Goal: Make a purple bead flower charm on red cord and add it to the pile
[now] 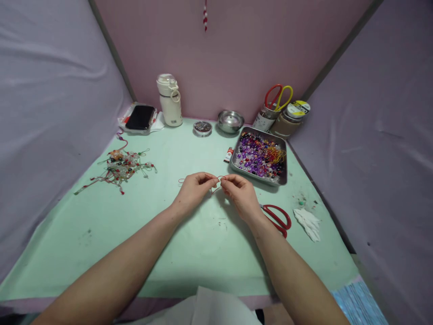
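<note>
My left hand [194,189] and my right hand [241,193] meet over the middle of the green table [176,243]. Both pinch a thin red cord [181,181], fingertips almost touching. A loop of the cord trails to the left of my left hand. A metal tray [282,174] full of purple, red and dark beads, with some yellow cord, lies just beyond my right hand.
Red-handled scissors [279,219] lie by my right wrist, a crumpled white tissue [307,222] further right. Finished beaded cords [122,167] sit at the left. At the back stand a phone [140,117], a white bottle [170,100], a small tin [202,128], a steel bowl [230,121] and jars with scissors [278,97].
</note>
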